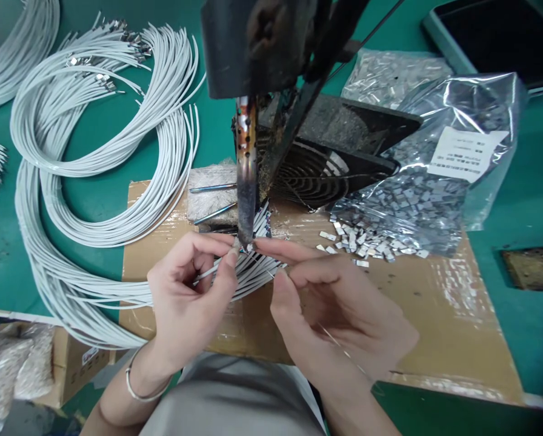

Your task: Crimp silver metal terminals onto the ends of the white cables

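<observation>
A soldering iron [246,163] points straight down from a dark stand, its tip between my two hands. Just left of the tip, my left hand [192,290] pinches a white wire [206,274], whose end is at the tip and partly hidden by my fingers. On the right, my right hand [339,303] is closed on a thin strand of solder wire [342,346] that trails across the palm toward the wrist. Its index finger reaches to the iron's tip. Under both hands lies a bundle of white wires [248,280].
Coiled white wires [103,163] lie at left. Loose metal tabs [376,242] spill onto the cardboard [435,339] from a clear plastic bag [485,115]. Behind the iron is a black fan [317,172]. A wrapped block [212,175] bears thin metal rods.
</observation>
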Available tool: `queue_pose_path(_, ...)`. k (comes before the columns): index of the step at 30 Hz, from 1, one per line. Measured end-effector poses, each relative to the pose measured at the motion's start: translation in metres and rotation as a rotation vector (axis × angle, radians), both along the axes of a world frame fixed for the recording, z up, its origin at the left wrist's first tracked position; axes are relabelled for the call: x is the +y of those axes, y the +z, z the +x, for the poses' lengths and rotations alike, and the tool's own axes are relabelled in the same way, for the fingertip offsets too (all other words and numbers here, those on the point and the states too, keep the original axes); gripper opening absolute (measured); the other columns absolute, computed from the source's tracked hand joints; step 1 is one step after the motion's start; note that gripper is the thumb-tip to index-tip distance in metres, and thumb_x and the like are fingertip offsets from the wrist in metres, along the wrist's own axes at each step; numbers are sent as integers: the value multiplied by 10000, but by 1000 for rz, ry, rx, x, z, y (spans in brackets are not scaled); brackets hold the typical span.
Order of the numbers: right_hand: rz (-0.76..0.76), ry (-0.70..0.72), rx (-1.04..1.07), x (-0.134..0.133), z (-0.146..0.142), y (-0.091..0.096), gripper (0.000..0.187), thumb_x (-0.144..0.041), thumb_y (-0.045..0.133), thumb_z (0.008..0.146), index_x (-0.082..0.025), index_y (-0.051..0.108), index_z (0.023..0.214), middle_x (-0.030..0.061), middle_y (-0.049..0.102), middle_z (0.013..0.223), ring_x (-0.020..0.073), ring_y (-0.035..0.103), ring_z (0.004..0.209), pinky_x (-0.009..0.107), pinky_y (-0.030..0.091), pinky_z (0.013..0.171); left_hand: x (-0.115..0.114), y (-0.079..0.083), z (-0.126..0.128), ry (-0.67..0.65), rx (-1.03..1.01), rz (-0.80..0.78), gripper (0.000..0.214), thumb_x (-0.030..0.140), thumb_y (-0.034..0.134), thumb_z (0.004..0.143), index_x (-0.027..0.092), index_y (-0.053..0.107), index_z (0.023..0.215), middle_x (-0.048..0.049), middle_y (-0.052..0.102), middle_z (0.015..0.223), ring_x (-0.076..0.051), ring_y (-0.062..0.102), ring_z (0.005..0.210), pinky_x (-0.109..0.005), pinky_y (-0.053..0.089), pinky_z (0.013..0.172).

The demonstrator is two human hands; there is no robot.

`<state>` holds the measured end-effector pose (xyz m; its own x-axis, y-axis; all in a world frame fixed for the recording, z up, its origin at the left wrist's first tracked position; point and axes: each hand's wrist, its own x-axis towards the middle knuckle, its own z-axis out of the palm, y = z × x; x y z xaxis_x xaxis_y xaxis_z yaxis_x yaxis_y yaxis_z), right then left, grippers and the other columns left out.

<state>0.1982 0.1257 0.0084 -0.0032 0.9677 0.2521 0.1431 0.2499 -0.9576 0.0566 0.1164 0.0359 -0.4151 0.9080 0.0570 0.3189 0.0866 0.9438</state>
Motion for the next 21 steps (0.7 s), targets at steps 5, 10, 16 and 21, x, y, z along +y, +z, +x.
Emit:
queue_pose_path(5,-23,3,32,-3,0,-3,256,-12,705,882,-241,601,832,16,863,1132,207,848,1007,282,627,766,0,0,0,1,-1,-16,143,77,788,844,191,733,777,13,819,871,-27,415,474,-175,334,425)
queue_pose_path(10,-44,3,62,-4,0,-5,248,-9,709,882,-239,620,852,6,860,1151,184,840,993,262,606,744,-2,0,1,0,-23,-29,133,88,783,861,187,734,788,5,812,884,-30,421,484,-178,339,423)
queue_pose_path(16,-52,-19,39,-4,0,-3,246,-13,700,882,-238,617,831,13,865,1128,184,841,944,269,606,729,-2,-1,0,-16,-20,-24,132,85,779,866,189,736,797,2,803,879,-36,411,489,-184,328,419)
queue_pose_path(21,-36,-12,24,-2,-1,-3,241,-25,707,875,-242,616,825,17,869,1105,187,847,913,266,612,707,-1,0,0,-12,-10,-17,142,67,781,839,187,731,781,-3,807,867,-38,397,473,-193,315,410)
